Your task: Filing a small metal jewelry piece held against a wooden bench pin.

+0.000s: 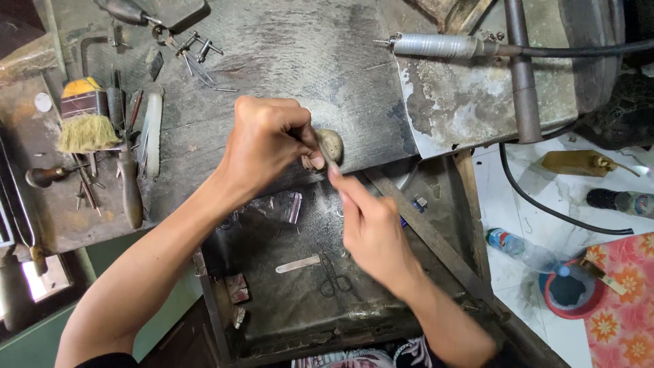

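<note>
While left hand (269,140) pinched a small piece on the desk (286,61) edge peg (332,144), right hand (371,228) grip held a thin file (327,158), slanting up-left onto it.

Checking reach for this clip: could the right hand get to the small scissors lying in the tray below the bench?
Probably yes. The scissors lie uncovered on the tray floor, just below and left of the right hand, with nothing across them. But that hand is busy with a thin tool at the bench edge, which it would have to free first.

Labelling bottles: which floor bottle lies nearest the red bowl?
The clear plastic bottle with blue cap, lying beside the red bowl; the dark bottle lies farther off.
</note>
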